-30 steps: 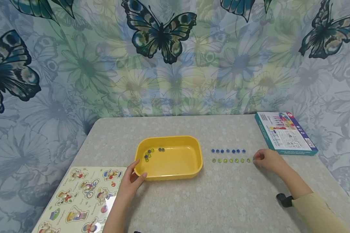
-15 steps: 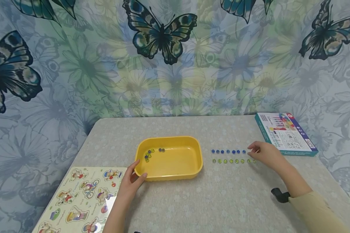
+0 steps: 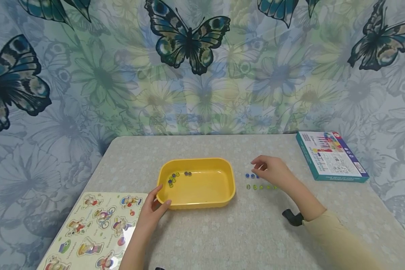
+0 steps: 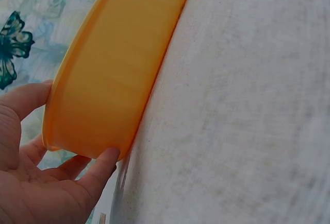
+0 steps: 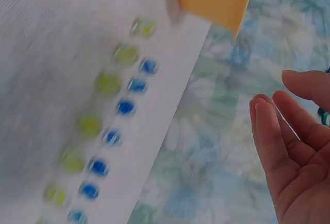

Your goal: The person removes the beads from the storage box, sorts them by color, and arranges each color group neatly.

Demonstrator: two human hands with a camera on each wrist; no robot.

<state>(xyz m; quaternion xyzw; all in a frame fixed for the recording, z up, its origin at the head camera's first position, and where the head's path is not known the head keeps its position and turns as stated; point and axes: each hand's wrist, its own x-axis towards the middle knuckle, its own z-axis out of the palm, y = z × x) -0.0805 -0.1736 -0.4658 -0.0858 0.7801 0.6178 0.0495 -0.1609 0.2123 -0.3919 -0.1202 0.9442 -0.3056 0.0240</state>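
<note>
A yellow plastic tray (image 3: 202, 189) stands mid-table, with several small blue and yellow-green glass beads (image 3: 170, 181) at its left and back. My left hand (image 3: 150, 213) grips the tray's front left corner, fingers and thumb against its rim and outer wall in the left wrist view. Right of the tray run two rows of beads, blue beads (image 5: 125, 106) behind and yellow-green beads (image 5: 108, 84) in front. Above these rows my right hand (image 3: 273, 172) hovers with loosely bent fingers. Thumb and fingertips are apart in the right wrist view, nothing between them. In the head view it hides the rows' right part.
A flat teal-edged box (image 3: 332, 155) lies at the table's back right. On the left front is a cream board (image 3: 94, 232) with cartoon animal pictures. A butterfly-print cloth (image 3: 202, 101) hangs behind the table's far edge.
My right hand has left the right end of the yellow-green row, risen, and moved left over the rows. A yellow-green bead came into view at that end. My left hand stays on the tray.
</note>
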